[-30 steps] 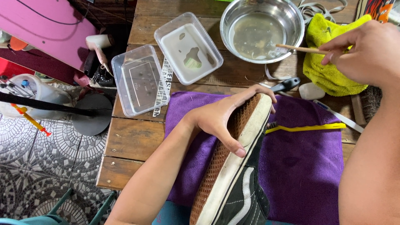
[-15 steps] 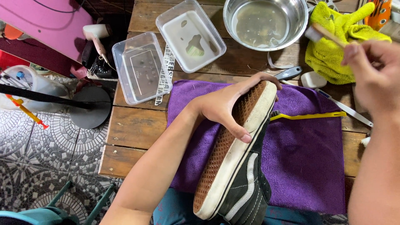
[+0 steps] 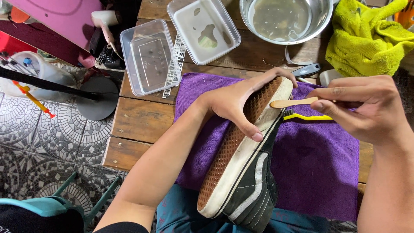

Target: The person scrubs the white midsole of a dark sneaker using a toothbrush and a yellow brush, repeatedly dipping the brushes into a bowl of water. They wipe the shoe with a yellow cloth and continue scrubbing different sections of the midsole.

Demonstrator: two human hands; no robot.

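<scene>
My left hand (image 3: 241, 101) grips a black sneaker (image 3: 243, 172) by its brown waffle sole, fingers over the toe end and thumb on the white rubber sidewall. The shoe lies on its side over a purple cloth (image 3: 319, 164), sole turned to the left. My right hand (image 3: 366, 105) is shut on a small wooden-handled brush (image 3: 293, 103), whose head touches the white sidewall near the toe. A yellow-handled brush (image 3: 307, 117) lies on the cloth just under it.
A steel bowl of cloudy water (image 3: 282, 19) stands at the back of the wooden table (image 3: 138, 121), with two clear plastic tubs (image 3: 148, 56) to its left and a yellow-green rag (image 3: 366, 39) to its right. Tiled floor and a black stand base (image 3: 97, 101) lie left.
My right hand has come down from the bowl with the wooden brush and set it against the sneaker's sidewall. My left hand has kept its grip on the shoe.
</scene>
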